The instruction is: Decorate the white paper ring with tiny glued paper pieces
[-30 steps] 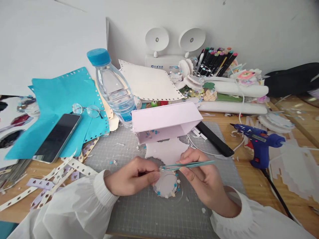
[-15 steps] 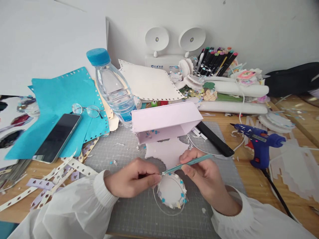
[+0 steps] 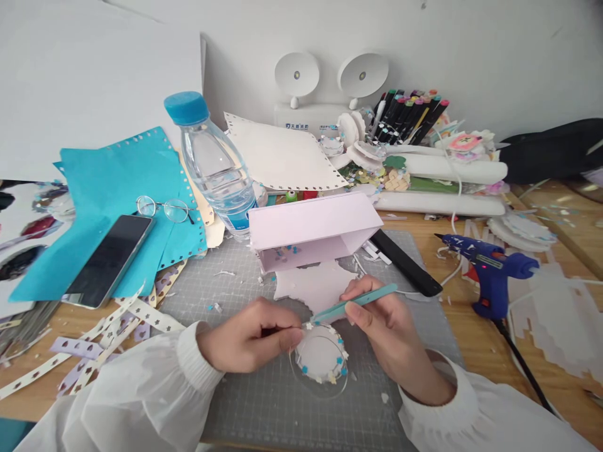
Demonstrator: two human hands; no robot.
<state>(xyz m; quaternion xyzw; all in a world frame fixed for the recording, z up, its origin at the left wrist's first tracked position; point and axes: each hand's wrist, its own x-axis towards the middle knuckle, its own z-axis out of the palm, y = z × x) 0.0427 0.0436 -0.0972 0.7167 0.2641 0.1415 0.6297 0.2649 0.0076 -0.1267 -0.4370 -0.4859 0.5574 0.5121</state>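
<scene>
My left hand (image 3: 254, 336) pinches the upper left rim of a small white disc (image 3: 319, 355), whose edge is dotted with tiny blue, white and cream shapes. A thin clear loop (image 3: 332, 396) hangs around its lower edge. Between the thumb and fingers of my right hand (image 3: 389, 336) are teal tweezers (image 3: 332, 310). Their tips reach the disc's upper rim, close to my left fingertips; whether they grip a piece there is too small to tell. Below both hands lies a grey cutting mat (image 3: 264, 402).
Behind the hands stand a pale lilac box (image 3: 315, 220) and a scalloped paper piece (image 3: 311, 282). A water bottle (image 3: 217, 163), phone (image 3: 108, 260) and glasses (image 3: 175, 211) are left. A blue glue gun (image 3: 492, 270) with its cord stands right, near a black bar (image 3: 407, 263).
The disc has shifted slightly left with its loop. The tweezers have turned in my right hand and show more of their broad side. My left hand has hardly moved.
</scene>
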